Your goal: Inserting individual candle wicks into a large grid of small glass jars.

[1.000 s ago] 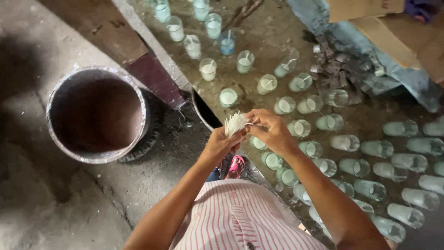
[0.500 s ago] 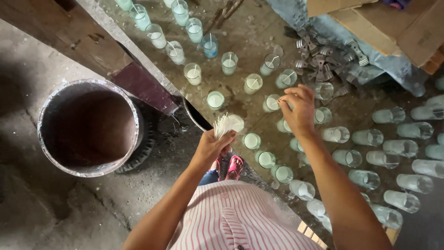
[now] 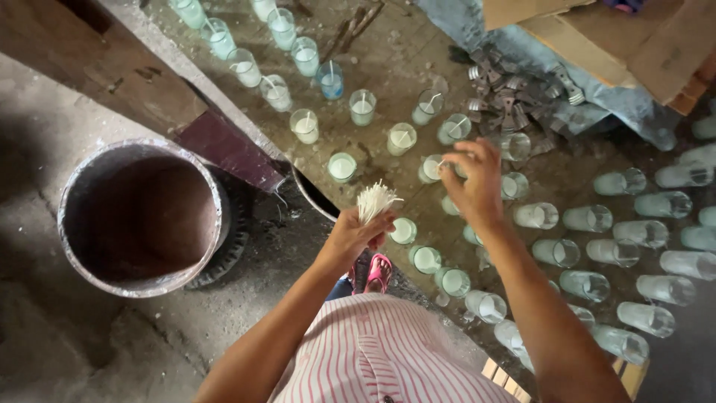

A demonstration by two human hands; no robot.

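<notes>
Two hands work low over a dusty tabletop (image 3: 403, 67) crowded with small glass cups. Nearest the camera, the left hand (image 3: 356, 237) is clenched around the base of a bundle of thin white wicks (image 3: 375, 200), whose loose tips fan upward above the fist. The bundle looks very light and springy, the strands stiff enough to stand but easy to bend or scatter, so a grip low on the stems, as here, seems the sound place to hold it.

Just beyond, the right hand (image 3: 475, 183) hovers over the rows with its fingers pinched together on a single wick (image 3: 445, 162), the other fingers curled loosely; the strand is so slight that it probably needs only a fingertip pinch near one end. It is held just above a wax-filled cup (image 3: 430, 169) in the middle rows.

Farther off, cups with wicks already standing in pale wax (image 3: 304, 125) run in a line toward the far edge. To the right lie empty cups on their sides (image 3: 619, 182), glass that would likely chip if knocked. On the floor to the left stands a large round bucket (image 3: 142, 216).
</notes>
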